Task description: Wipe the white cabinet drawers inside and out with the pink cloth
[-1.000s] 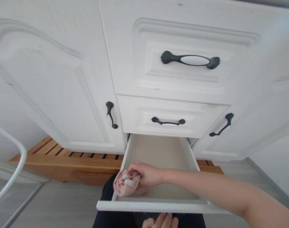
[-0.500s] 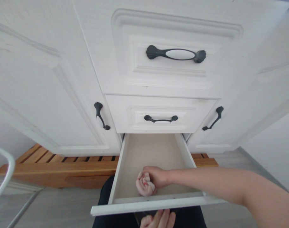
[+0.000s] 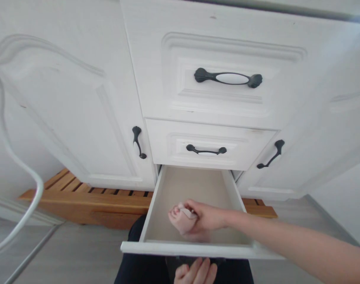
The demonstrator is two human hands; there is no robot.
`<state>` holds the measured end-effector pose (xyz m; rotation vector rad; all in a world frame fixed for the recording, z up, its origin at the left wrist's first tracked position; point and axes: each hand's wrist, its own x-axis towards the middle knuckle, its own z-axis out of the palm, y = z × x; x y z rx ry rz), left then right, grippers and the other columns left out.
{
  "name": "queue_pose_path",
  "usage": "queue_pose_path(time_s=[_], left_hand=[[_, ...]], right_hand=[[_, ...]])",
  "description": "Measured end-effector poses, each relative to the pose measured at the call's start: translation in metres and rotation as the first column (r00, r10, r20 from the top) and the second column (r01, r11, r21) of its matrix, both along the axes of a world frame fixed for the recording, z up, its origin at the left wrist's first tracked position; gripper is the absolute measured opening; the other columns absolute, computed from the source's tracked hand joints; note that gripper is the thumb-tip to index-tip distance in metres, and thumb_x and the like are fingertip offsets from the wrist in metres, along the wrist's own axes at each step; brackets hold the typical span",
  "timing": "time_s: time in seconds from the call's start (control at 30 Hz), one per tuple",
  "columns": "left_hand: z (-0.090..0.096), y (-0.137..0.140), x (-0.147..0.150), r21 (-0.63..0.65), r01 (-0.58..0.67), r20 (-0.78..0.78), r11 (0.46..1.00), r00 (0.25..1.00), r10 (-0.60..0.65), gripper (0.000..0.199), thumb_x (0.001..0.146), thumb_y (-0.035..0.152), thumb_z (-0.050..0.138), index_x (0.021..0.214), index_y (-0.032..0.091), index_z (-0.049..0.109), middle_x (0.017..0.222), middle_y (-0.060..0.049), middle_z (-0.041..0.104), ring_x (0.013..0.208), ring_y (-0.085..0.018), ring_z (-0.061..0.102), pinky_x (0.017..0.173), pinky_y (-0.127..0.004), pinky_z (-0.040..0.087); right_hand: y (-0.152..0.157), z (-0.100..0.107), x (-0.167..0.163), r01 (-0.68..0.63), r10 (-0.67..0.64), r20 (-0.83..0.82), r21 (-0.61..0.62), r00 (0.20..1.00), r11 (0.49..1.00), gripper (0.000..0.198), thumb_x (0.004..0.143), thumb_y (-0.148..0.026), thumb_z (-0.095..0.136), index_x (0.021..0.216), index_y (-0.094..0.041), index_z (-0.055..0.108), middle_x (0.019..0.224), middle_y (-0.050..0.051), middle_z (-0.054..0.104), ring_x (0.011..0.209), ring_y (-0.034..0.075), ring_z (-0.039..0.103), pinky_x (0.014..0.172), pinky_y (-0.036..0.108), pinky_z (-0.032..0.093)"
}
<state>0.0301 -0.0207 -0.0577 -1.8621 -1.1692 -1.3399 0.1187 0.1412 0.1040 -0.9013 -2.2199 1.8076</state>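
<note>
Over the pulled-out bottom drawer [image 3: 152,247], my right hand [image 3: 207,216] is closed around a rolled pale pink cloth [image 3: 182,221]. Its exact kind cannot be made out. The roll is tilted above the bare drawer floor, with its folded end toward the left. Below the drawer's front edge, my left hand [image 3: 196,272] has its fingers curled at the outer face, where a dark handle partly shows. The lower part of that hand is cut off by the frame.
A white cabinet rises ahead, with a closed middle drawer [image 3: 202,150], a larger upper panel [image 3: 227,79] and dark handles on side doors. A slatted wooden platform [image 3: 94,201] lies beneath. A white cable [image 3: 34,185] hangs at left. My dark-clothed legs are under the drawer.
My right hand has lifted and turned the rolled cloth slightly up and away from the drawer's front. My left hand stays at the drawer front. The view has shifted a little.
</note>
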Motion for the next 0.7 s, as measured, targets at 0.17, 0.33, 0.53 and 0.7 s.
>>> queue_pose_path(time_s=[0.17,0.33,0.53,0.7], left_hand=[[-0.017,0.002,-0.002,0.081,0.004,0.033,0.997,0.999,-0.007,0.033,0.091,0.011,0.057,0.087,0.037,0.078,0.083,0.008,0.079,0.129,-0.01,0.057,0.121,-0.031,0.029],[-0.021,0.0,-0.012,0.039,0.051,-0.093,0.998,0.995,-0.047,0.042,0.087,0.002,0.055,0.091,0.037,0.077,0.096,0.009,0.08,0.142,-0.011,0.046,0.126,-0.033,0.023],[-0.009,-0.001,-0.018,0.001,0.037,-0.209,0.999,0.977,-0.036,0.058,0.073,-0.013,0.053,0.089,0.036,0.078,0.096,0.012,0.08,0.15,-0.014,0.034,0.129,-0.035,0.018],[-0.017,-0.004,-0.023,-0.014,0.039,-0.263,0.999,0.964,-0.042,0.054,0.067,-0.011,0.058,0.089,0.034,0.078,0.123,0.013,0.073,0.152,-0.022,0.031,0.13,-0.039,0.017]], right_hand=[[-0.017,-0.016,-0.122,0.015,-0.009,-0.322,0.015,0.947,1.0,0.059,0.063,-0.027,0.084,0.118,-0.024,0.064,0.109,0.0,0.067,0.103,0.021,0.06,0.095,0.032,0.045],[-0.019,-0.035,-0.159,-0.232,0.143,-0.241,-0.397,0.96,0.888,0.062,0.049,-0.029,0.092,0.106,-0.028,0.07,0.085,-0.006,0.064,0.081,0.014,0.057,0.081,0.027,0.048],[-0.01,-0.005,-0.07,-0.241,0.045,-0.266,-0.775,0.963,0.585,0.051,0.05,-0.01,0.083,0.098,-0.025,0.072,0.095,-0.004,0.068,0.09,0.013,0.061,0.087,0.025,0.048],[-0.009,0.031,0.045,-0.072,0.022,-0.078,-0.734,0.997,0.676,0.039,0.048,-0.004,0.062,0.082,-0.018,0.073,0.095,0.0,0.064,0.084,0.014,0.059,0.075,0.024,0.045]])
